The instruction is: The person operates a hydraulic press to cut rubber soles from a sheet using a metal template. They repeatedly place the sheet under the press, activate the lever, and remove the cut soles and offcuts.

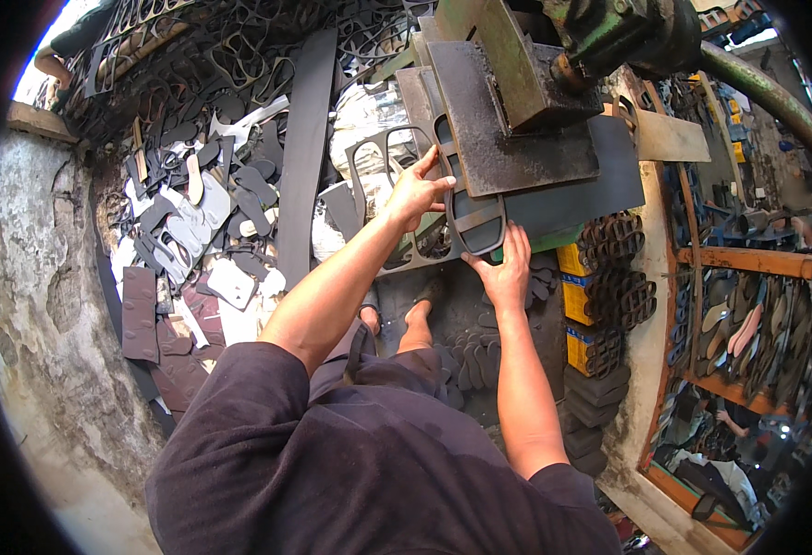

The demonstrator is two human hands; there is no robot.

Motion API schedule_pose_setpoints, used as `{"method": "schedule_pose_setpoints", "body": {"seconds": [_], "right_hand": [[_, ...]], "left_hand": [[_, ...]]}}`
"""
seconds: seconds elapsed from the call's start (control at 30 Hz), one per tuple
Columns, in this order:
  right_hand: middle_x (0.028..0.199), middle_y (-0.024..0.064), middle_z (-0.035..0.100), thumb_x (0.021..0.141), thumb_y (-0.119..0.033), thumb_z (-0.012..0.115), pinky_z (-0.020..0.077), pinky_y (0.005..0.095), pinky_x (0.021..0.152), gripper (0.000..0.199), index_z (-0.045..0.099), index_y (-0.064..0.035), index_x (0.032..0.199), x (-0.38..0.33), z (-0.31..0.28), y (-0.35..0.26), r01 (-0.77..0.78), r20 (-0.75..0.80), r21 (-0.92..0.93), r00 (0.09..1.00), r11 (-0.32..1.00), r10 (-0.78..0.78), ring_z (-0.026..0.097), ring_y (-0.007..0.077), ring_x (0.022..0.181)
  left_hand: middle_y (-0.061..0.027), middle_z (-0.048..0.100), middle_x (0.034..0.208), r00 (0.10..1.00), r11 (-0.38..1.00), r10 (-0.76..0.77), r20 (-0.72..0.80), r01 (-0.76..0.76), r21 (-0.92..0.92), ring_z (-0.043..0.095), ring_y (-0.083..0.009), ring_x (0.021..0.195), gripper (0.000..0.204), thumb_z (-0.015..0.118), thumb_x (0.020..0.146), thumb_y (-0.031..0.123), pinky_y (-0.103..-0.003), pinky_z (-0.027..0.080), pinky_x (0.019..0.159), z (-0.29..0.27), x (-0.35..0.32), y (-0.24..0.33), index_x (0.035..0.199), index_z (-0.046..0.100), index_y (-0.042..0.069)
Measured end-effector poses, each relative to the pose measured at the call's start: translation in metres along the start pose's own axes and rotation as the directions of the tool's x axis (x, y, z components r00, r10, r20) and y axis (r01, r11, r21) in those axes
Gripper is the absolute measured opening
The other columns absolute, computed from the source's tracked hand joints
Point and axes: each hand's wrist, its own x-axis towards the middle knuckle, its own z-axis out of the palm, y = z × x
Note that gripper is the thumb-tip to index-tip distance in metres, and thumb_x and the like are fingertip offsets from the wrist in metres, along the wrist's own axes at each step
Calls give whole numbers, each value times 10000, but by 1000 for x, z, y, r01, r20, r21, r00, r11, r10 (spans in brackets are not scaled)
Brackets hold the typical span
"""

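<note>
Die (476,222) sits at the press's (517,129) edge, by a sheet (559,205) seemingly left uncut; the web (386,150) nearby is already holed; right hand (508,268) spreads open at the die's end; left hand (412,196) touches its rim, grip I cannot tell.

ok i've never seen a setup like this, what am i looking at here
No robot here: it's one wide view, bent at the edges, from a head-worn camera looking down past a person's dark shirt. The left hand and right hand touch a dark, sole-shaped frame; how firmly they grip is hard to tell. Part of it is hidden by the metal plate of a greenish machine, and a dark sheet shows below that plate. Off to the left lies a heap of cut scraps.
</note>
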Motion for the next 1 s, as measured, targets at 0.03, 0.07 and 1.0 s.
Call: {"method": "schedule_pose_setpoints", "body": {"seconds": [0.03,0.07,1.0], "right_hand": [[1494,192,539,663,-379,939,397,480,1178,944,546,33,1415,0,-1,0,-7,6,-1,1000,1000,7,446,392,1426],[1492,191,542,665,-383,937,400,478,1176,944,547,36,1415,1,-2,-1,-4,13,-12,1000,1000,4,449,390,1425],[1587,79,490,807,-528,784,237,625,1227,787,595,-116,1450,84,-16,85,-208,-38,-150,978,967,204,341,323,1530]], "left_hand": [[-82,266,1712,1000,1000,1,-6,-1,1,536,-320,1375,891,717,956,61,-481,580,900,1,0,0,1671,198,178],[-83,260,1714,1000,1000,0,-6,0,1,533,-319,1377,885,711,961,61,-481,580,901,2,-1,1,1671,197,178],[-96,718,1152,966,998,25,-258,-39,-51,676,-190,1065,401,686,950,85,-368,553,941,-54,31,-3,1320,546,25]]}}
